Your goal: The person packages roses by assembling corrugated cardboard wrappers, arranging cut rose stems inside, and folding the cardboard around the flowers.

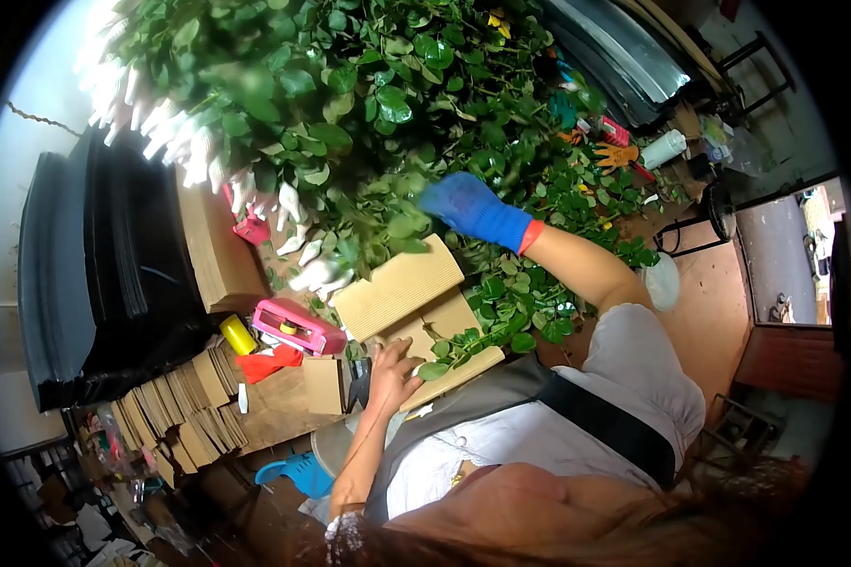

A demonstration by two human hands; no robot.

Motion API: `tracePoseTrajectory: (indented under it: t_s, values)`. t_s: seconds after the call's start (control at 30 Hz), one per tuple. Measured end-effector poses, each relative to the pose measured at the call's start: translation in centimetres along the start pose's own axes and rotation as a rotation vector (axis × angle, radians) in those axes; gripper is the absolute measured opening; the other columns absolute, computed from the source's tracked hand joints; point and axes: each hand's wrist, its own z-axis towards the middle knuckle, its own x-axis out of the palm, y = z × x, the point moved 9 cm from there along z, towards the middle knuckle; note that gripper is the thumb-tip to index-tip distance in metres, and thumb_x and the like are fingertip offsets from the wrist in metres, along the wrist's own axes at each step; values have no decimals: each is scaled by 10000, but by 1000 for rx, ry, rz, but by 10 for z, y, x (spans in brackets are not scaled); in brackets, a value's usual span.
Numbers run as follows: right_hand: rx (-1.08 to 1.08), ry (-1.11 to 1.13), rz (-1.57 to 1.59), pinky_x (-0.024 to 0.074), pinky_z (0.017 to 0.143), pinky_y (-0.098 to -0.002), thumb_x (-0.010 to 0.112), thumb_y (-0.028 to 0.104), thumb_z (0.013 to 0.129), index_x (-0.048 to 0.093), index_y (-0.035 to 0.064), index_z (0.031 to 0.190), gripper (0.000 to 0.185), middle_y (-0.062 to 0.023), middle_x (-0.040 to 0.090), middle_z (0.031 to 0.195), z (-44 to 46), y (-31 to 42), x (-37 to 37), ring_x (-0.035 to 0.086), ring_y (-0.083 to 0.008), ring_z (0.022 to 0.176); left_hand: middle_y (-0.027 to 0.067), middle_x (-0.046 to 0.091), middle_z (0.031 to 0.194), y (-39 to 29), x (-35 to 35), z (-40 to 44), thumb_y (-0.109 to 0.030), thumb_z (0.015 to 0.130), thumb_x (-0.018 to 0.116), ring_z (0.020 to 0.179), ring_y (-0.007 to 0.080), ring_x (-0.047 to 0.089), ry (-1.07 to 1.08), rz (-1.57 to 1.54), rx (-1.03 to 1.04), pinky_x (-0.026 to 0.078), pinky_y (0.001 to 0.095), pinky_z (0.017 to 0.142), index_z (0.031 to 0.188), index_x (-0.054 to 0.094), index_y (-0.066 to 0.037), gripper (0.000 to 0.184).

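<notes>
Leafy stems [397, 104] heap the worktop [279, 404] ahead; your gloved right hand [473, 210] seems to be picking among them, its grip unclear. Your left hand [390, 381] spreads loosely on cardboard [399, 288]; lifting stems likely calls for care.

Leafy greenery [469, 349] lies across part of the tan ridged cardboard [402, 291].

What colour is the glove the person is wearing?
The glove is blue, with an orange-red cuff; it shows in the head view.
</notes>
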Motion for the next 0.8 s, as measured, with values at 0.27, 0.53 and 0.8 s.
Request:
tracePoseTrajectory:
  t_s: [0.27, 0.53, 0.8]
  values:
    - [184, 199, 70, 527, 771, -440, 578, 157, 904, 646, 213, 1180, 289, -87, 678, 1051, -32, -34, 66, 673, -276, 913, 136, 577, 1335, -5, -4, 1, -144, 672, 794, 1291, 349, 493, -4, 0, -12, 303, 592, 1133, 1017, 758, -126, 347]
    - [114, 89, -243, 483, 834, -458, 627, 173, 854, 653, 170, 1140, 288, -113, 664, 1162, 58, -49, 130, 658, -271, 996, 133, 568, 1347, -1, 1, 0, -127, 666, 787, 1298, 343, 485, 17, -4, -9, 292, 601, 1142, 1039, 758, -125, 374]
    - [29, -4, -116, 497, 768, -423, 702, 351, 839, 647, 198, 1073, 285, -51, 666, 999, 62, -32, 32, 652, -274, 905, 133, 569, 1359, -2, 2, -1, -145, 684, 779, 1308, 347, 478, 8, -7, -15, 282, 586, 1153, 1027, 756, -121, 344]
